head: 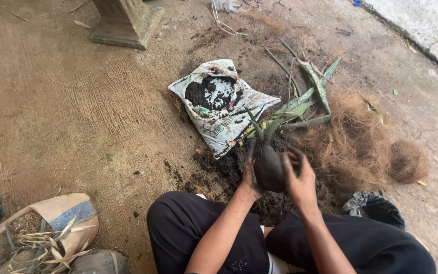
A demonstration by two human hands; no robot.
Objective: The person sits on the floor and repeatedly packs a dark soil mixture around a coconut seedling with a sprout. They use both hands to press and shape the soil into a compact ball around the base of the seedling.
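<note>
Both my hands cup a dark ball of soil around the root of a small green-leaved plant. My left hand, smeared with soil, presses its left side. My right hand wraps the right side, fingers curled over it. The ball is held just above a patch of loose dark soil on the concrete floor, in front of my knees in black trousers.
An open white sack of dark soil lies behind the plant. A heap of brown coconut fibre and long cut leaves lie to the right. A black bag, a sack of dry debris and a stone pedestal base stand around.
</note>
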